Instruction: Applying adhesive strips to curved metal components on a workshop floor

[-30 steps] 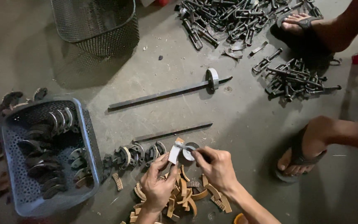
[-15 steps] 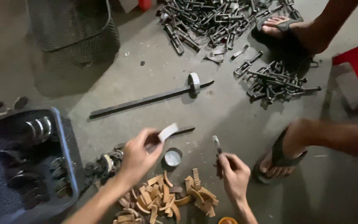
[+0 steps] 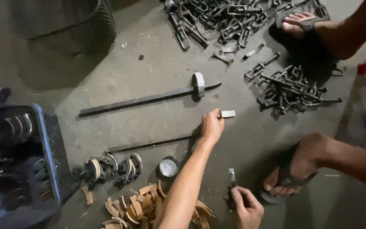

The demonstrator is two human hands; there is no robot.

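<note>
A small pale block (image 3: 228, 113) is pinched in the fingers of the left hand (image 3: 212, 125), whose arm is stretched forward over the concrete floor (image 3: 157, 63); the block is held just above the floor, past the end of the thin rod (image 3: 151, 143), probably so it can be set down clear of the work spot. The right hand (image 3: 245, 206) is kept low and near the body, its fingers closed around a narrow metal tool (image 3: 232, 177) that is pointed upward — a ready grip, it seems, with the tip kept off the floor. Between the two arms a small round tin (image 3: 168, 166) is left open on the floor, within easy reach of either hand. Tan curved pads (image 3: 142, 205) are heaped just beside the left forearm, and a row of curved metal shoes (image 3: 111, 166) is lined up beside a dark basket (image 3: 52, 152) — apparently sorted by kind. A longer bar (image 3: 149, 98) carrying a ring (image 3: 199, 84) lies farther out. Piles of metal links (image 3: 293, 89) are heaped near another person's sandalled foot (image 3: 301, 24).
</note>
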